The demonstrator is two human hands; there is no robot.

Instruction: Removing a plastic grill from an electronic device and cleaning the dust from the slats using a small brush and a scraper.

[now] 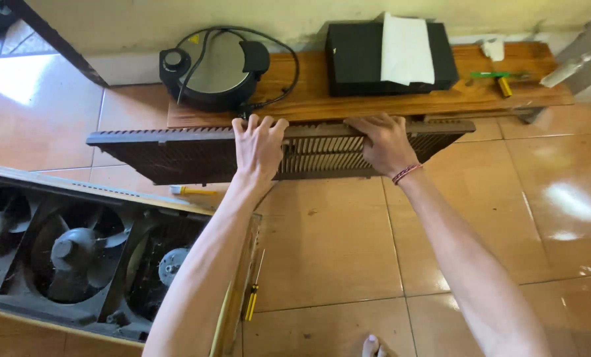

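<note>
Both forearms reach away from the camera to a long dark slatted grille (196, 155) standing on edge on the tiled floor (335, 244), its long axis running left to right against a low wooden shelf (375, 102). Left hand (259, 147) and right hand (385, 142) hook curled fingers (252, 122) over its top edge near the middle, equally near.

- Left hand (259, 147) and right hand (385, 142): both grip the top edge of a dark slatted grille panel (176, 155), held upright against a low wooden shelf (322, 99); the fingers curl over the edge.
- Right wrist: a red thread bracelet (406, 173).
- On the shelf: a round black cooker (213, 66) with its cord, a black box (355, 56) under white paper (406, 49), a green-handled tool (490, 75).
- Lower left: an open casing with dusty fans (77, 254).
- On the tiled floor (335, 244): a yellow-handled screwdriver (252, 297) just beside the casing, and a brush (193, 191) below the panel.
</note>
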